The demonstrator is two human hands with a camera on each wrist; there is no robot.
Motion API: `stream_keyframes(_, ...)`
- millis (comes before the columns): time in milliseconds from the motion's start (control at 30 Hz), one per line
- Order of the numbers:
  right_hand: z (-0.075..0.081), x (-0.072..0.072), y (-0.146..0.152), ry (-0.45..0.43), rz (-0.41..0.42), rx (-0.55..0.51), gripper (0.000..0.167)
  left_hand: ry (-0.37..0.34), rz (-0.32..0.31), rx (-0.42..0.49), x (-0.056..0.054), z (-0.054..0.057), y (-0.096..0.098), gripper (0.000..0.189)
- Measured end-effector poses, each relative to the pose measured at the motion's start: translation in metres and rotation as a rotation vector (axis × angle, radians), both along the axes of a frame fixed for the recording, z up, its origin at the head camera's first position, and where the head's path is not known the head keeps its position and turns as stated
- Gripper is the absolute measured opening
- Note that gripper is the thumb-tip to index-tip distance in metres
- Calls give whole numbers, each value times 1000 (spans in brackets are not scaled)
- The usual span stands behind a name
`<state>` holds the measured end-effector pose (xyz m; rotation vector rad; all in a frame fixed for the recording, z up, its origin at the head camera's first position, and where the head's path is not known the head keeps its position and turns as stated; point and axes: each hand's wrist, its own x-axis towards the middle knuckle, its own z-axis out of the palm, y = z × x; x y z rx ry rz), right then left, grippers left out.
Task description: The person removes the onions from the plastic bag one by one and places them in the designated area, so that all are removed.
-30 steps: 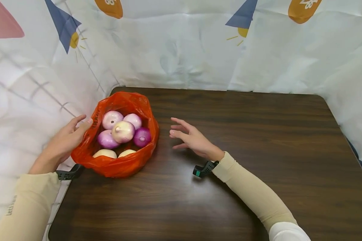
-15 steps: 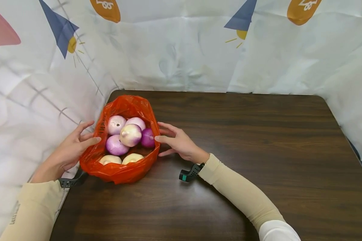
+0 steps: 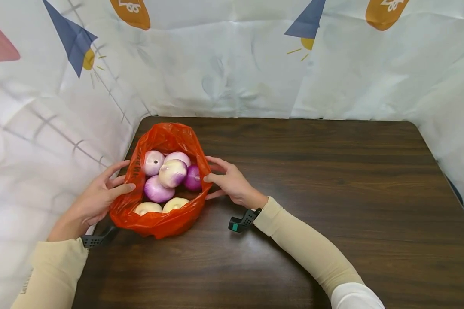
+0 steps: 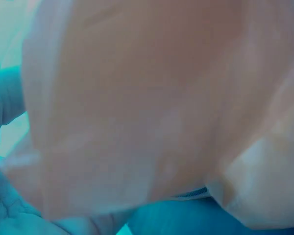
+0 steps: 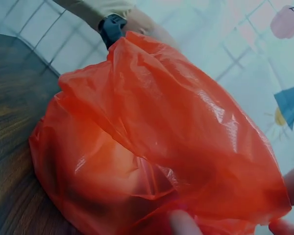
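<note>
1. Left hand [image 3: 94, 199]: thumb and fingers against the left side of a red bag [image 3: 164, 226]; I cannot tell if it grips
2. Bag: open-mouthed, near the left edge of the table [image 3: 313, 193]
3. Onions [image 3: 172, 173]: purple and whitish, I see them inside
4. Right hand [image 3: 232, 184]: pinching the bag's right rim

Bag [image 3: 164, 224] from above and both sides

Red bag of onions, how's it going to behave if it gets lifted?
The bag will probably sag and shift shape: its thin walls are creased. It's likely heavy at the bottom, with several onions piled inside. Being round and loose, they might roll.
</note>
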<state>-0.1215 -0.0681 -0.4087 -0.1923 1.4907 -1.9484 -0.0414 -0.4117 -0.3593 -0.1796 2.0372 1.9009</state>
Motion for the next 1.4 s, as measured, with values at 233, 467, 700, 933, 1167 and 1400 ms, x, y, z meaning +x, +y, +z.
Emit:
stream_keyframes(233, -2, -1, 10, -8, -26, -28, 66, 57, 3, 153, 0, -4, 7, 67)
stream_keyframes(467, -4, -1, 24, -10, -42, -12, 65, 88, -10, 181, 0, -7, 14, 66)
stream_keyframes(700, -1, 1, 38, -2, -37, 3, 64, 112, -38, 256, -4, -10, 21, 60)
stream_keyframes(933, -3, 2, 52, 12, -52, 15, 65, 107, -64, 246, -9, -8, 28, 60)
stream_keyframes(1167, -3, 2, 63, -1, -72, 23, 64, 104, -87, 211, -16, -6, 37, 62)
stream_keyframes(1400, 0, 1, 73, -1, -87, 22, 64, 91, -90, 153, -22, -6, 45, 63)
